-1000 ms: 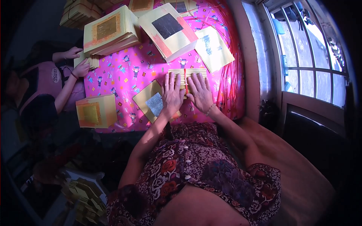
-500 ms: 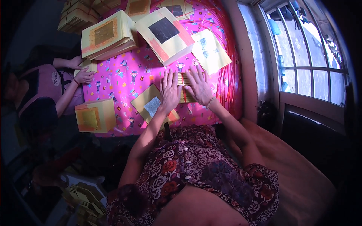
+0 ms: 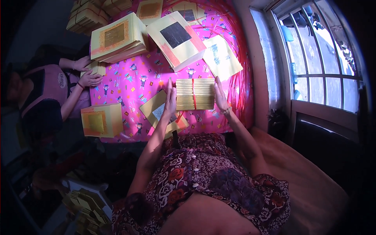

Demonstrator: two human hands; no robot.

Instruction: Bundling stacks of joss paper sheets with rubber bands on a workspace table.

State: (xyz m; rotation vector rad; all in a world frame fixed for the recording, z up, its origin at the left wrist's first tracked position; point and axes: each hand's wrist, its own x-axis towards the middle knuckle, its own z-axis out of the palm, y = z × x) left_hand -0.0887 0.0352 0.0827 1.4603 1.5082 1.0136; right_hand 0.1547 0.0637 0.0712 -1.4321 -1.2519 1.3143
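A bundle of folded yellow paper [image 3: 185, 94], tied round its middle with a red string, lies on the table in front of me. My left hand [image 3: 170, 101] stands on edge along the bundle's left end, fingers straight. Against the right end rests my right hand [image 3: 221, 96], its fingers stretched out too; a bracelet circles that wrist. Both palms face inward with the bundle between them. Beside my left hand, a yellow sheet with a silver square [image 3: 158, 111] lies slantwise, partly covered by my wrist.
Beyond the bundle stand paper stacks with a dark square [image 3: 176, 37] and a gold square [image 3: 116, 35]. Loose red strings [image 3: 239, 74] run along the table's right side. Another stack [image 3: 102, 121] sits near left. At left, a co-worker's hands [image 3: 89, 78] touch a small paper stack.
My hands have come off the top of the bundle and moved apart to its two ends, so its folded layers and red string now show. The view has shifted slightly.
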